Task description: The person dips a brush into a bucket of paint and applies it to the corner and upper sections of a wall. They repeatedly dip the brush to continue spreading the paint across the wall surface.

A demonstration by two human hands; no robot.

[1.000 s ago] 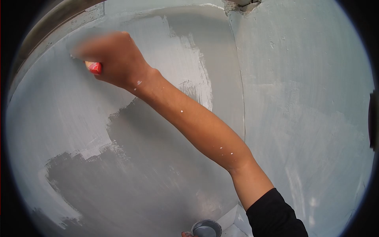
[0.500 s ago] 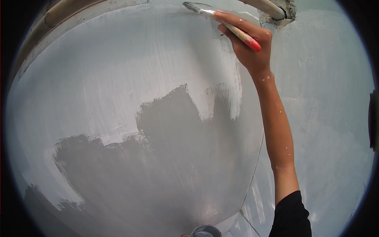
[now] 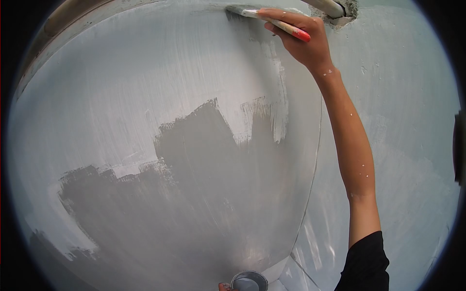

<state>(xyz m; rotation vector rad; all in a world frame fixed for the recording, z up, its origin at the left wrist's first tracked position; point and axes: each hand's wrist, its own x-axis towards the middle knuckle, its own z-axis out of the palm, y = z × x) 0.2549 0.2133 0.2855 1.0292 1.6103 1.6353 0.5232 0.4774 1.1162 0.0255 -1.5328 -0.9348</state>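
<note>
High on the wall, my right hand (image 3: 302, 35) grips a paintbrush (image 3: 276, 22) with a red-tipped handle. The brush's dark, paint-covered bristles point left and touch the wall near its upper edge. White paint streaks cover the upper wall (image 3: 121, 97), with a ragged edge against the grey area (image 3: 204, 184) below. At the bottom, a round container (image 3: 250, 281) with light grey paint inside is held at its left rim by my left hand (image 3: 224, 287), of which only fingertips show.
A pipe (image 3: 330, 8) enters a rough hole in the wall at the top right. Another pipe (image 3: 73, 19) runs along the upper left edge. A seam (image 3: 310, 194) marks the wall corner, with a pale wall (image 3: 407, 121) to its right. A dark object is at the far right edge.
The view has shifted slightly. My right hand and the brush handle sit a little higher and further left, with the handle less steep. More of my left fingertips and the container shows.
</note>
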